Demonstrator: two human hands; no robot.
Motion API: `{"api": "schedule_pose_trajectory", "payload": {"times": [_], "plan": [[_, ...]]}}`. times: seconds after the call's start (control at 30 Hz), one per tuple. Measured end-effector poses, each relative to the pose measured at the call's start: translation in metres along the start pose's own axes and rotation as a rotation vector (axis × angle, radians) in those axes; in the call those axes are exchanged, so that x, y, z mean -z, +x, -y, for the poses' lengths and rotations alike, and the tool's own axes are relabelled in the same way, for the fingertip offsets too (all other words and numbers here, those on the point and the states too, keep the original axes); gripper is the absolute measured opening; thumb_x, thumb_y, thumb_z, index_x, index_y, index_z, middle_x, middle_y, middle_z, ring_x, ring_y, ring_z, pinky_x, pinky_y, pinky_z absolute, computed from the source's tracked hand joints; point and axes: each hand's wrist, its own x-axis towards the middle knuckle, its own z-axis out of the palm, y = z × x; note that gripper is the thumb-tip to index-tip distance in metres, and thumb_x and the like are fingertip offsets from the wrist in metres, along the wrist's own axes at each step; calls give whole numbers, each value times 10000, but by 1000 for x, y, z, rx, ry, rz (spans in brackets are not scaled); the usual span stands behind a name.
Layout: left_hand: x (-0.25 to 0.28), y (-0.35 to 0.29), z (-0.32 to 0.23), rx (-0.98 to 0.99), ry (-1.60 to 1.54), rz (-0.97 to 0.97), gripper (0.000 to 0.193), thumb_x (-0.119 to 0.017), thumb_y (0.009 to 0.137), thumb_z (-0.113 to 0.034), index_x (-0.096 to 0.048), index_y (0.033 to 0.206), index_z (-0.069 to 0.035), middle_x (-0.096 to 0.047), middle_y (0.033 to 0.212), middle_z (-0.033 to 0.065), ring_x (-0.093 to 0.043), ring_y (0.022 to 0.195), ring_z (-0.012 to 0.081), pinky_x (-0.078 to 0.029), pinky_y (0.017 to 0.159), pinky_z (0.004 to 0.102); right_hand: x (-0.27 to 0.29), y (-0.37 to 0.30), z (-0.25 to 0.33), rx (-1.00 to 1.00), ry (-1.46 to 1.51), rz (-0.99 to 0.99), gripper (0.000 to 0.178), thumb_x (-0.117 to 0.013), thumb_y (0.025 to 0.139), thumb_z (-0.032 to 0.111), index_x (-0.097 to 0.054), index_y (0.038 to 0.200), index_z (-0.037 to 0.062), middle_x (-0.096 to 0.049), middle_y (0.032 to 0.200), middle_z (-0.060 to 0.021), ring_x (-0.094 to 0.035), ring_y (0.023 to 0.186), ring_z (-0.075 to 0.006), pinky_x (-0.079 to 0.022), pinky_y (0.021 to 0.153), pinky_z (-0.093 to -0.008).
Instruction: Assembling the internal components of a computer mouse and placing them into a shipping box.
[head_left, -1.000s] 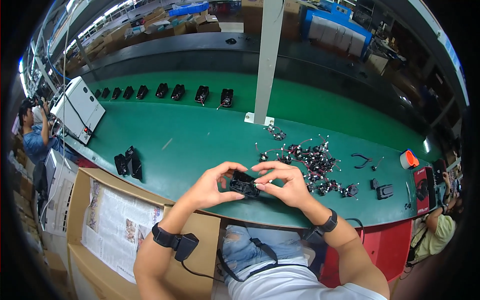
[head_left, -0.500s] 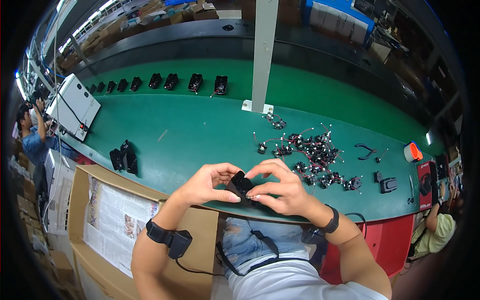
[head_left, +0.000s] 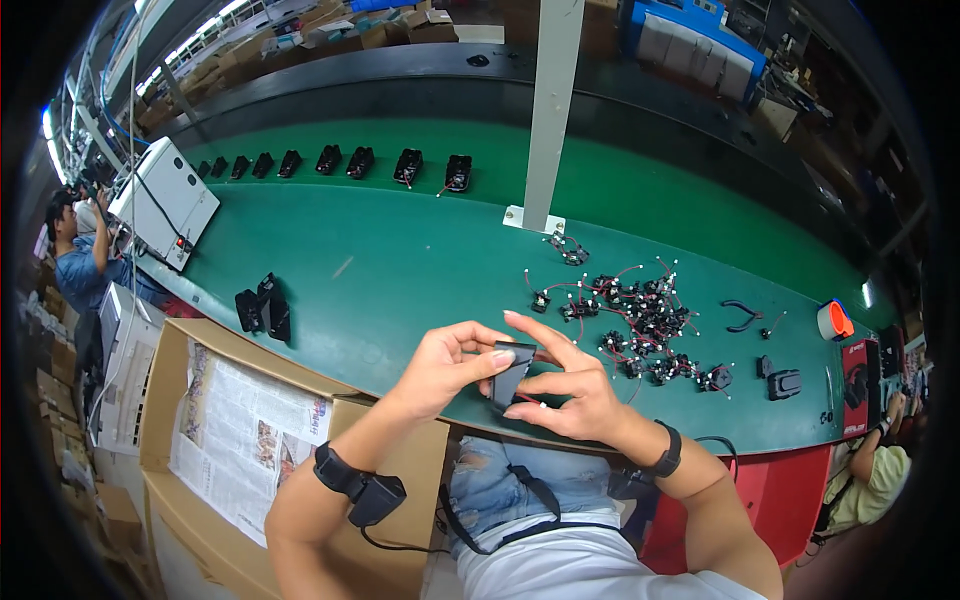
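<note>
Above the bench's near edge, my two hands hold a black plastic housing [head_left: 511,376] with its smooth side turned up. My left hand [head_left: 440,372] pinches it from the left, thumb lying on the upper end. On the other side my right hand [head_left: 578,398] grips it between thumb and bent fingers, its index finger raised off the part. A thin wire end with a white plug pokes out by the right fingertips. What lies inside the housing is turned out of sight. Right of my hands spreads a heap of small black parts with red wires and white plugs [head_left: 650,315].
Two or more empty-looking black housings [head_left: 268,308] sit at left. Several more line the green bench's [head_left: 370,250] far side. A grey post [head_left: 550,120] rises mid-bench. Pliers [head_left: 742,316], an orange tape roll [head_left: 835,320] and a black block [head_left: 784,384] are at right. A newspaper-lined carton [head_left: 245,440] stands near left.
The housing has been turned over, its open side with dark innards now hidden and its smooth side showing. My right index finger has lifted. The whole view has shifted slightly.
</note>
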Motion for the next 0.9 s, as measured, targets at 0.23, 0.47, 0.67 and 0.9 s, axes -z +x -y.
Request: {"api": "schedule_pose_trajectory", "payload": {"times": [0.23,0.47,0.67,0.9], "plan": [[-13,-4,-2,-69,-40,-260,231,-690,865,-161,-566,939,20,-629,863,111,-593,599,105,-503,531,227,-11,-6,-6,-172,236,-134,232,-762,715,39,-697,922,-44,-378,1416,-270,-480,1247,-353,-487,936,-410],[-9,-6,-5,-213,441,-265,273,-665,884,-194,-491,756,-27,-584,648,49,-546,476,85,-408,401,213,-13,-16,-25,-470,937,-60,221,-722,797,83,-702,990,-23,-492,1317,-187,-486,1201,-249,-394,1002,-393],[11,-3,-1,-507,913,-389,352,-634,894,-254,-510,655,-27,-535,514,68,-536,446,167,-405,429,282,-18,-11,-23,-617,1006,-18,193,-712,803,91,-707,949,-35,-518,1292,-205,-475,1208,-247,-353,1027,-387],[94,-6,-40,-462,1502,-846,206,-666,768,-217,-600,863,-46,-597,836,147,-598,819,314,-487,715,423,15,84,-32,-238,60,169,287,-761,756,218,-718,965,26,-527,1299,-224,-569,1125,-291,-426,969,-382]]}}
